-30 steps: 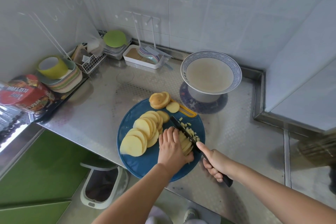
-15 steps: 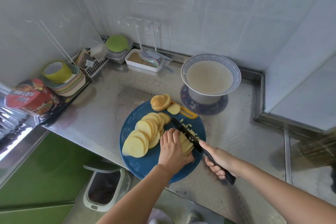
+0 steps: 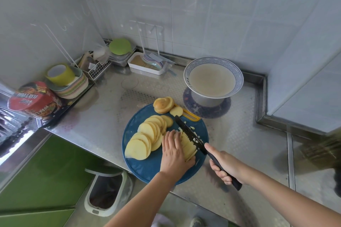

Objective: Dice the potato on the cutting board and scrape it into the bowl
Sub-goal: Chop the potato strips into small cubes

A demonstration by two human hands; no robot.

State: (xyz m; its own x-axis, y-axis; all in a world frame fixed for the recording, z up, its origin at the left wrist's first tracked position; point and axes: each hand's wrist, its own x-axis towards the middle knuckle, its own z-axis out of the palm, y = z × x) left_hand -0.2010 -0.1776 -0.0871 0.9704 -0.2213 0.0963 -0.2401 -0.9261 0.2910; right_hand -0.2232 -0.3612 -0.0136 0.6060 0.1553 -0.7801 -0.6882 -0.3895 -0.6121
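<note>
A round blue cutting board [image 3: 147, 167] lies on the steel counter. A fan of pale potato slices [image 3: 145, 138] covers its left half, and a potato end piece [image 3: 163, 105] sits at its far rim. My left hand [image 3: 174, 151] presses flat on a stack of slices [image 3: 188, 147]. My right hand [image 3: 224, 164] grips a black knife [image 3: 190, 134], its blade lying against the stack's right side. Small diced bits [image 3: 191, 128] lie beyond the blade. A blue-rimmed bowl [image 3: 238, 77] holding cloudy water stands behind the board on a round mat.
Along the back left are stacked plates with a yellow-green cup [image 3: 61, 73], a wire rack [image 3: 97, 68], a green lid [image 3: 120, 46], a white tray [image 3: 145, 66] and a red noodle tub [image 3: 35, 99]. A bin [image 3: 107, 191] stands on the floor below the counter edge.
The knife blade has shifted slightly away from me along the stack while my left hand stays pressed on the slices. The camera has tilted a little.
</note>
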